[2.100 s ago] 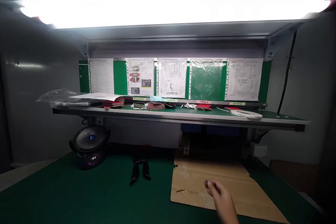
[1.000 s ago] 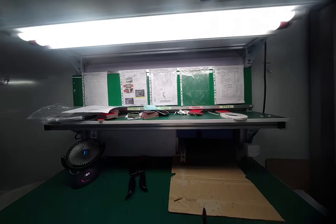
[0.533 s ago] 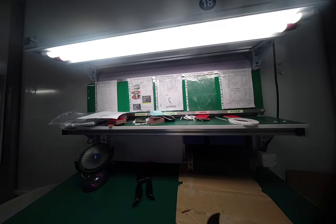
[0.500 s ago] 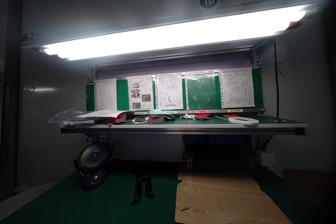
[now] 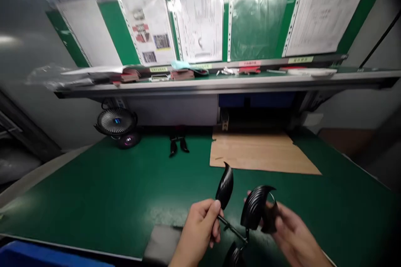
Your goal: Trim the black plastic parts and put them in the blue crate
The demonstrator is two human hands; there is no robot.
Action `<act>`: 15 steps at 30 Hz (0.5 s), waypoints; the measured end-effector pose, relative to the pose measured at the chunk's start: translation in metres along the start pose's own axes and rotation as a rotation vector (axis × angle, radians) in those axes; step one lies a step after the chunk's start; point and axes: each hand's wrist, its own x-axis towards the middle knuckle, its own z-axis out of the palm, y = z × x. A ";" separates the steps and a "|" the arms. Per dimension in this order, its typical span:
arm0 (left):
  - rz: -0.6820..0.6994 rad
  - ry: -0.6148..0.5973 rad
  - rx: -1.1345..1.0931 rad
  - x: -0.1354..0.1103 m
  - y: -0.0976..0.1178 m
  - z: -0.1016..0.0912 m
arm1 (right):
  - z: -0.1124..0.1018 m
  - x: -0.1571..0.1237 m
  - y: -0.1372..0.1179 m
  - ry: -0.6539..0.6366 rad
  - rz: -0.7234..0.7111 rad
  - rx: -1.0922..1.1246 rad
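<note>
Both my hands are low in the head view, holding a black moulded plastic piece (image 5: 253, 210) made of curved ribbed blades joined by thin runners. My left hand (image 5: 199, 231) pinches the runner just under one upright blade (image 5: 225, 185). My right hand (image 5: 290, 233) curls round the wider curved blade on the right side. The piece is held a little above the green bench mat (image 5: 103, 196), near its front edge.
A brown cardboard sheet (image 5: 260, 154) lies beyond the hands. Black pliers (image 5: 178, 144) and a small black fan (image 5: 116, 122) sit at the back of the mat. A shelf (image 5: 219, 83) above carries red stacks, papers and tape. A grey pad (image 5: 158, 244) lies at the front edge.
The view has dropped from the lamp and shelf down to the bench. Both hands have come into sight holding the black plastic piece; earlier only a right hand showed, then no hands.
</note>
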 end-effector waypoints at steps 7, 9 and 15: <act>-0.007 0.062 0.207 0.000 -0.011 0.002 | -0.001 0.009 -0.021 -0.217 -0.076 -0.191; 0.167 0.070 0.322 -0.005 -0.009 -0.001 | 0.004 0.013 -0.014 -0.061 0.015 0.064; 1.306 0.026 1.017 -0.026 0.007 0.001 | 0.005 0.029 0.021 0.004 0.431 0.480</act>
